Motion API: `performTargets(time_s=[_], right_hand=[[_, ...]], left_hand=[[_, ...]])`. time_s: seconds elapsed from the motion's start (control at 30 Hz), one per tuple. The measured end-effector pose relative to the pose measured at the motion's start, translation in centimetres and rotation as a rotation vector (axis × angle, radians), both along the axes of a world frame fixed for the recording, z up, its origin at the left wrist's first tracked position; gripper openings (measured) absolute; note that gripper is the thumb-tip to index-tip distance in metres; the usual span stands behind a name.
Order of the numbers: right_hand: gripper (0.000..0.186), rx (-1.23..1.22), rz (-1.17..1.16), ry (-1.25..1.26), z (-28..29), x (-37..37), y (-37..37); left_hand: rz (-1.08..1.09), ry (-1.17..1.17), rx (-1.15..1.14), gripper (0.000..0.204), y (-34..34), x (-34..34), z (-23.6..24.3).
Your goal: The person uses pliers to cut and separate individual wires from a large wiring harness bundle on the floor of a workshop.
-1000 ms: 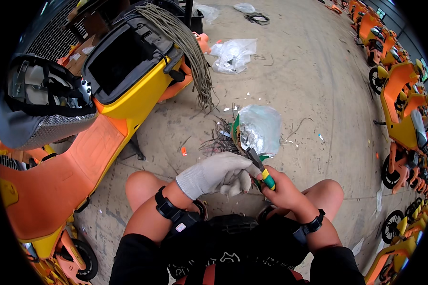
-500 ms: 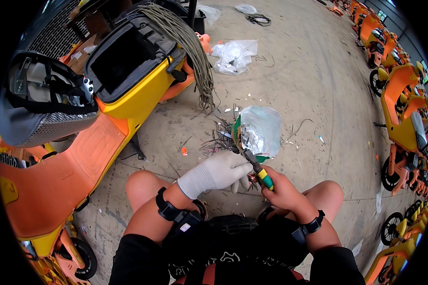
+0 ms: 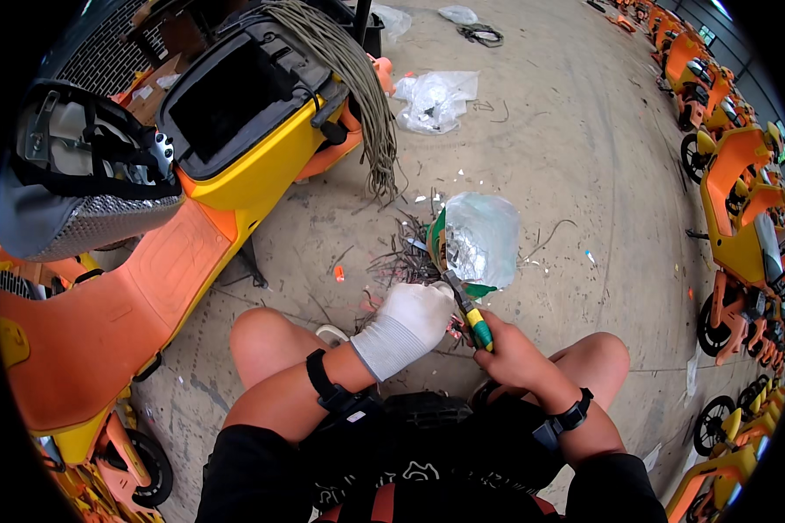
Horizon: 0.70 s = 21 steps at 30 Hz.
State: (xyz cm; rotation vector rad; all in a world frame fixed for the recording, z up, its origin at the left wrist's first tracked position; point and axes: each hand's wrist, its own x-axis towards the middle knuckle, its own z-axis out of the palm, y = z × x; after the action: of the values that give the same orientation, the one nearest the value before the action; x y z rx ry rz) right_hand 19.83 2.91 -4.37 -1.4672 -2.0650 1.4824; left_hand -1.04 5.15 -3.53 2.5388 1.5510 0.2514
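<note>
left hand (image 3: 407, 324): in a white knit glove, fingers curled together over something small at the tool's nose; what they pinch is hidden.
right hand (image 3: 512, 353): bare, fingers wrapped tight round the handle of the pliers, a black band on the wrist.
pliers (image 3: 467, 310): green and yellow grip, dark metal head pointing up and left, its tip meeting the gloved fingers; whether its jaws are shut cannot be told.
wire scraps (image 3: 401, 261): a loose heap of short dark cut ends on the concrete floor (image 3: 567, 157), just beyond the gloved hand.
plastic bag (image 3: 481, 237): clear and crumpled, with a green rim on its left, lying beside the scraps, just above both hands.
scooter (image 3: 227, 157): yellow and orange, seat raised and its compartment open, at the left.
cable bundle (image 3: 353, 83): grey strands draped over the scooter's rear, hanging down toward the scraps.
knees: bare, either side of the hands.
</note>
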Motion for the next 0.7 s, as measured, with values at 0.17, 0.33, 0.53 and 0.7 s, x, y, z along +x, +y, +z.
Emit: performTargets(time_s=[0.17,0.33,0.53,0.7], right_hand=[[0.054,-0.060,-0.034,-0.013,0.7,-0.1,0.0],[0.054,-0.002,-0.066,0.050,1.0,0.6,0.7],[0.060,0.051,-0.017,0.301,1.5,1.4,1.0],[0.061,0.032,-0.040,0.312,2.9,1.2,0.9]], left_hand=[[0.037,0.045,-0.051,0.012,0.1,0.5,-0.3],[0.012,-0.311,-0.379,0.026,1.6,-0.9,0.8],[0.069,-1.241,-1.357,0.032,2.2,-2.5,3.6],[0.101,-1.531,-1.519,0.031,1.2,-2.0,3.2]])
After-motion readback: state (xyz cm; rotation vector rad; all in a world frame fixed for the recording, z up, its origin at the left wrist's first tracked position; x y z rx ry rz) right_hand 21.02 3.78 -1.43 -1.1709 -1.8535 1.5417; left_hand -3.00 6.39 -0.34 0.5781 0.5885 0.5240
